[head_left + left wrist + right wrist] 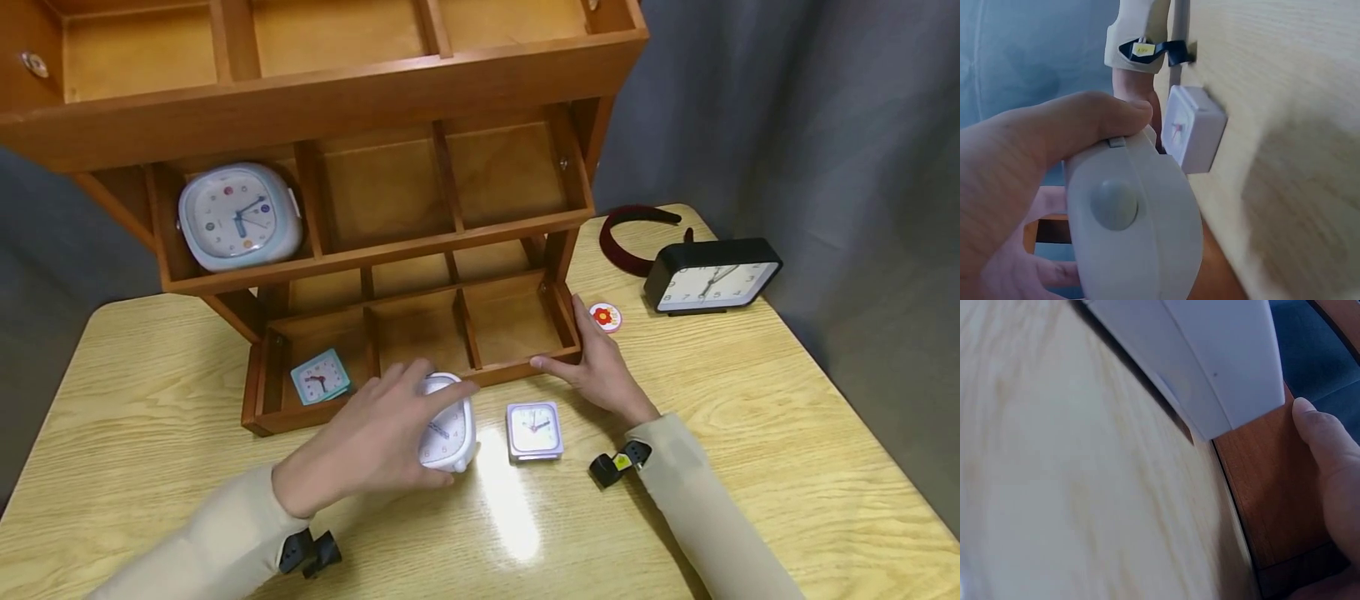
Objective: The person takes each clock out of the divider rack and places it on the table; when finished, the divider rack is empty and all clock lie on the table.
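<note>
My left hand (367, 437) grips a white alarm clock (447, 425) from above, in front of the wooden tiered box's lowest tray (510, 372). The left wrist view shows my thumb along the clock's edge and a round knob (1114, 205) on its body. My right hand (606, 373) holds the lowest tray's front right corner, thumb on the front and fingers along the side. Between the hands, a small lilac square clock (534, 430) stands on the table. A teal square clock (321, 377) lies in the lowest tray's left compartment.
A light blue clock (238, 218) sits in the middle tray's left compartment. The top tray (337, 104) overhangs the others. Right of the box are a round flower badge (605, 317), a dark red headband (621, 250) and a black rectangular clock (712, 277), near the table's right edge.
</note>
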Tool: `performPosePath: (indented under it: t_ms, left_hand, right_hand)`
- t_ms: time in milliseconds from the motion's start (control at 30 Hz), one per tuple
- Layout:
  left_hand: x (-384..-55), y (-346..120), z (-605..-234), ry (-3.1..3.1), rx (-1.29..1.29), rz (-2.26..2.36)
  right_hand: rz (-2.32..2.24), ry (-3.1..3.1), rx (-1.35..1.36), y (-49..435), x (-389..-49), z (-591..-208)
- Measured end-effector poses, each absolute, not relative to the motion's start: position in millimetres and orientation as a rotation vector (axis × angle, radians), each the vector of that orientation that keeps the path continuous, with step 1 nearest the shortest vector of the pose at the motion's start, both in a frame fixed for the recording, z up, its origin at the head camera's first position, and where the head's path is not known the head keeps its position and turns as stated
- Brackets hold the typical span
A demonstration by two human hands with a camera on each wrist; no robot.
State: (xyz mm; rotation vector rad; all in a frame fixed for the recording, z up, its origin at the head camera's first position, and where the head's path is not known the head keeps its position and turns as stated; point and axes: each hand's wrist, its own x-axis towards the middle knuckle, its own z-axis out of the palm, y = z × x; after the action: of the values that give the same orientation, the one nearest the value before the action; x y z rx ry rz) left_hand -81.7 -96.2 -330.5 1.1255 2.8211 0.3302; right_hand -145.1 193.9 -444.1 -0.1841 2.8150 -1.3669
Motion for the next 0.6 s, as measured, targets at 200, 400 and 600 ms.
performPosePath:
  t_ms: [200,400,600]
  left_hand:
    - [-75,-98,-344,2.78,1.113,0.397]
    - [-72,-97,-368,2.742,1.116,0.446]
    - [-73,-94,-385,2.766,1.167,0.414]
  right_hand:
    - [-1.365,2.823,-0.175,193,-145,-444]
    - [-1.359,2.819,-0.167,193,-144,-445]
    - [-1.375,2.81,-0.153,192,-143,-444]
